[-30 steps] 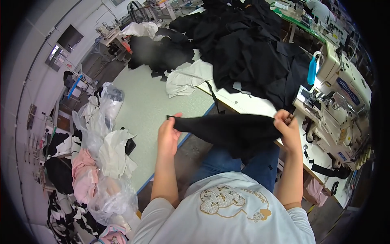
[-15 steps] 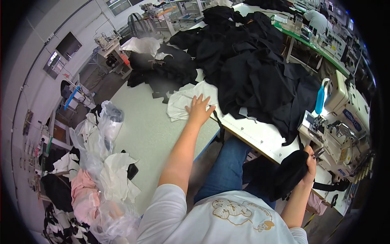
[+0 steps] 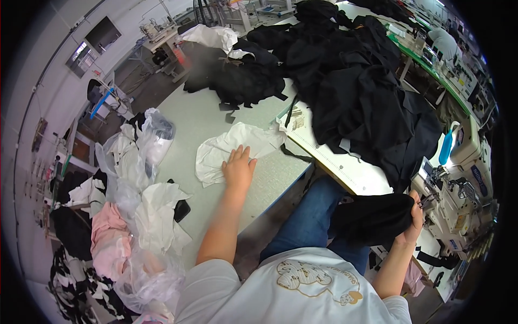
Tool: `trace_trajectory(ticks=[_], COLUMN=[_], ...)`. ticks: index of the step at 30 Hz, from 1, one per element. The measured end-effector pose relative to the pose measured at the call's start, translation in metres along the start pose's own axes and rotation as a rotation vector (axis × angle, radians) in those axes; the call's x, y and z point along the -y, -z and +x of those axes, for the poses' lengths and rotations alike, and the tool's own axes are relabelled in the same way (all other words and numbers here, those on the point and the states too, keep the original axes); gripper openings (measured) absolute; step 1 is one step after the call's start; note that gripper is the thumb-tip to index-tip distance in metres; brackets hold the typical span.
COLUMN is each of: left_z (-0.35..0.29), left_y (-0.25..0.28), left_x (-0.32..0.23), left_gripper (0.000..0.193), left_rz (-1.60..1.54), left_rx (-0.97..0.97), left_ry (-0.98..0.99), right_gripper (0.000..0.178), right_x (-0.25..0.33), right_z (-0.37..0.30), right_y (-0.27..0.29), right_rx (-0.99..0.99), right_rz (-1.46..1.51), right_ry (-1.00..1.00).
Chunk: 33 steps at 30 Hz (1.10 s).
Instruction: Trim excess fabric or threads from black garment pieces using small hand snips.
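White cloth (image 3: 216, 151): shifted left and toward the person, away from the near edge of the black pile (image 3: 356, 92); gap between the two now. Lies loose and creased on the pale counter (image 3: 186, 127), left and near side of the black pile.
White cloth axis: runs slantwise, broad end left, narrow end pointing right toward the black pile.
Left hand (image 3: 239, 168): palm down on the white cloth's near edge, left of the black pile. Grip spread flat, fingers nearly straight, nothing pinched that shows.
Right hand (image 3: 413, 221): near side of the black pile. Grip closed, fingers bent on the edge of the black cloth (image 3: 372, 218); anything else at the fingertips too small to tell.
Black cloth: bunched, drooping over the jeans (image 3: 299, 224), near side of the black pile.
Key relation: white cloth directly under and ahead of left grip; left hand nearer, right hand well apart.
Sewing machine (image 3: 464, 194): right and near side of the black pile, just beside right hand.
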<state>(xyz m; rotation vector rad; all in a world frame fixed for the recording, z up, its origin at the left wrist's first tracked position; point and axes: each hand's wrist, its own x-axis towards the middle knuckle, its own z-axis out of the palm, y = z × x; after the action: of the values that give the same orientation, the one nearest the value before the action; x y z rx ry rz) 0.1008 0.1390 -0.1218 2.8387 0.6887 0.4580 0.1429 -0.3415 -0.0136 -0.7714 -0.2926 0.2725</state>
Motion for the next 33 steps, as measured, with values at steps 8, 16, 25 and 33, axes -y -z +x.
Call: trace_trajectory(ticks=[8, 16, 25, 33], left_z=[-0.064, -0.103, -0.147, -0.158], left_y=[0.029, 0.072, 0.177, 0.189], left_x=[0.003, -0.017, -0.188, -0.121], left_gripper=[0.047, 0.044, 0.039, 0.013], left_rz=[0.002, -0.176, -1.314, -0.829], left_rx=[0.065, 0.039, 0.536, 0.228], left_ry=[-0.085, -0.134, -0.403, -0.446], right_gripper=[0.025, 0.035, 0.022, 0.028], right_x=[0.011, 0.012, 0.017, 0.010], right_z=[-0.028, -0.020, -0.006, 0.019], right_y=[0.005, -0.018, -0.129, -0.150], right_rx=[0.030, 0.146, 0.347, 0.401], right_rz=[-0.008, -0.319, -0.750, -0.790], right_ry=[0.030, -0.135, -0.350, -0.470])
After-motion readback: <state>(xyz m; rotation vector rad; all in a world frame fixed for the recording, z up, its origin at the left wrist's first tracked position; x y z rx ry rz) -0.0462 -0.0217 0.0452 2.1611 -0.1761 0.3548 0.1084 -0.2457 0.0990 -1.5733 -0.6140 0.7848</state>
